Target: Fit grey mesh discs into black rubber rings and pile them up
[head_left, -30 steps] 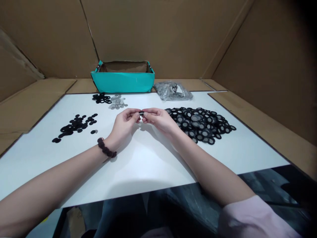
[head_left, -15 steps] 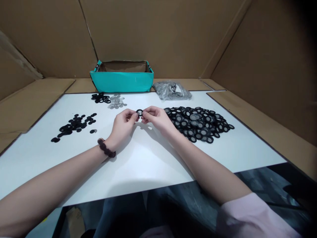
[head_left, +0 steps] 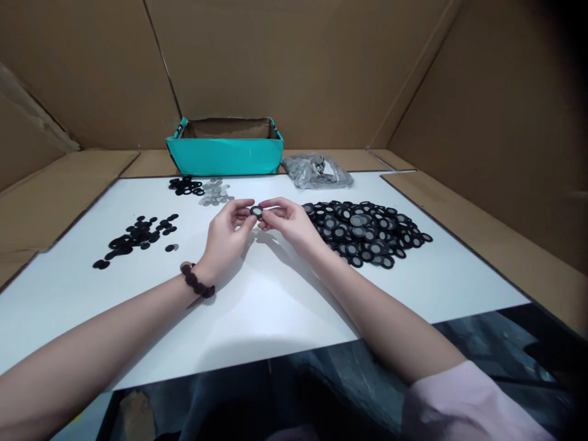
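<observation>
Between my two hands, raised a little over the table, is a small black ring with a grey disc in its middle. My left hand pinches its left side with thumb and fingertips. Its right side is gripped by the thumb and fingers of my right hand. Just right of my right hand spreads a large pile of similar black rings with grey centres. Beyond my left hand lie a patch of translucent grey discs and a cluster of black rings. Loose black discs are scattered at the left.
A turquoise box stands at the back edge of the white table. Beside it lies a clear plastic bag of grey pieces. Cardboard walls enclose the back and sides.
The fingers have shifted on the ring: the left fingertips have lifted and the ring is turned to a flatter angle. Both hands stay in nearly the same place.
</observation>
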Action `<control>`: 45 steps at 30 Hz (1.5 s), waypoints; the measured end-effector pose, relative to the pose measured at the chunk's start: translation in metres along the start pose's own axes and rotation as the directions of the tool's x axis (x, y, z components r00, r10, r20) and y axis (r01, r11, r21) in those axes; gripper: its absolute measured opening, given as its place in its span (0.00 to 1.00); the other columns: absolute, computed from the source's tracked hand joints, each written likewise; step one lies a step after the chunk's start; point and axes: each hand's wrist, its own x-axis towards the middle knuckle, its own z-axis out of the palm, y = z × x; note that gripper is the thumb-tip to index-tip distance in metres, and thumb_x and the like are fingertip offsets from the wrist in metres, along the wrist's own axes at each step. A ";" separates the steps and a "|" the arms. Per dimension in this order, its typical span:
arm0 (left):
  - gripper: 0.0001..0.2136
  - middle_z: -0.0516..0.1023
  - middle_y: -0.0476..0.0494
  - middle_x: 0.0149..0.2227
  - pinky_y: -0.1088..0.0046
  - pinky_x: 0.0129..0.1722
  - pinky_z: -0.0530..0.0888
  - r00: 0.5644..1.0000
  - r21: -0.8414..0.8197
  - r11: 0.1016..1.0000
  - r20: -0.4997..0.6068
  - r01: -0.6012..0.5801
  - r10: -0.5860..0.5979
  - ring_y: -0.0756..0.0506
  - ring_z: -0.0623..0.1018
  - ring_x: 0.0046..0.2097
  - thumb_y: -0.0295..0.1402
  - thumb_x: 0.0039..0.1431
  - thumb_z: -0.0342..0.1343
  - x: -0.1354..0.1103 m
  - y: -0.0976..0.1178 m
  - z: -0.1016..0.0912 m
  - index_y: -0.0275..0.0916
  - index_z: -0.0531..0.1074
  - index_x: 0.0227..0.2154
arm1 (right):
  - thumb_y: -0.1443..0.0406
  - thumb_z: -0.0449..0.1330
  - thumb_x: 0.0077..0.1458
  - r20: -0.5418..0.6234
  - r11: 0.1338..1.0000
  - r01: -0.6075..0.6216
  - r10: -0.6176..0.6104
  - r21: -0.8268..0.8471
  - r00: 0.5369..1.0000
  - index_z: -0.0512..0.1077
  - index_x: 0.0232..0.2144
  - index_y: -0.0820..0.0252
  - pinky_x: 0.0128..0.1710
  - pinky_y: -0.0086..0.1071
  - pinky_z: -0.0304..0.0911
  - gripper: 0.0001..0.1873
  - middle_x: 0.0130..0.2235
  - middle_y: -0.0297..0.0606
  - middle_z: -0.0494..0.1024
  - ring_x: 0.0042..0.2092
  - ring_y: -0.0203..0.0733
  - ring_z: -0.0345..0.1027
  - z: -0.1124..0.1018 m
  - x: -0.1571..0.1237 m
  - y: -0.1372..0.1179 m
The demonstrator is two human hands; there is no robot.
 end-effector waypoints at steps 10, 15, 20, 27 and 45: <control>0.13 0.76 0.42 0.36 0.69 0.41 0.73 0.997 -0.155 0.985 -0.011 0.069 -0.072 0.46 0.76 0.39 0.33 0.50 0.59 0.001 0.003 0.000 0.34 0.72 0.40 | 0.67 0.66 0.40 0.009 0.997 0.044 -0.045 0.066 0.999 0.71 0.32 0.64 0.34 0.29 0.67 0.13 0.23 0.32 0.75 0.27 0.32 0.70 0.002 -0.001 0.000; 0.14 0.78 0.41 0.37 0.68 0.42 0.73 0.991 -0.245 0.961 0.000 0.129 -0.133 0.46 0.77 0.38 0.33 0.48 0.61 0.001 0.003 0.001 0.33 0.73 0.39 | 0.67 0.67 0.39 0.002 0.995 0.056 -0.056 0.080 0.998 0.70 0.30 0.65 0.33 0.29 0.67 0.14 0.23 0.32 0.75 0.27 0.33 0.71 0.002 0.000 0.002; 0.14 0.79 0.41 0.35 0.66 0.43 0.73 0.983 -0.308 0.935 0.019 0.178 -0.181 0.45 0.78 0.37 0.33 0.48 0.62 0.000 0.005 0.001 0.34 0.75 0.38 | 0.65 0.68 0.38 0.008 0.995 0.068 -0.069 0.069 0.998 0.70 0.30 0.65 0.34 0.30 0.68 0.15 0.23 0.33 0.76 0.27 0.33 0.71 0.001 0.000 0.003; 0.15 0.79 0.41 0.39 0.66 0.43 0.73 0.976 -0.346 0.913 0.053 0.216 -0.211 0.44 0.77 0.40 0.33 0.46 0.63 0.003 0.005 -0.001 0.36 0.75 0.38 | 0.65 0.67 0.39 -0.015 0.997 0.063 -0.062 0.044 0.998 0.70 0.31 0.64 0.34 0.30 0.68 0.15 0.24 0.33 0.76 0.27 0.34 0.71 0.002 0.000 0.002; 0.07 0.78 0.43 0.36 0.68 0.42 0.71 0.995 0.021 0.995 0.000 0.099 -0.099 0.44 0.76 0.39 0.34 0.50 0.57 0.000 0.007 -0.003 0.37 0.74 0.32 | 0.65 0.55 0.48 0.002 0.859 0.242 -0.270 -0.452 0.963 0.64 0.24 0.61 0.32 0.29 0.60 0.05 0.26 0.32 0.69 0.29 0.34 0.63 0.005 -0.002 0.013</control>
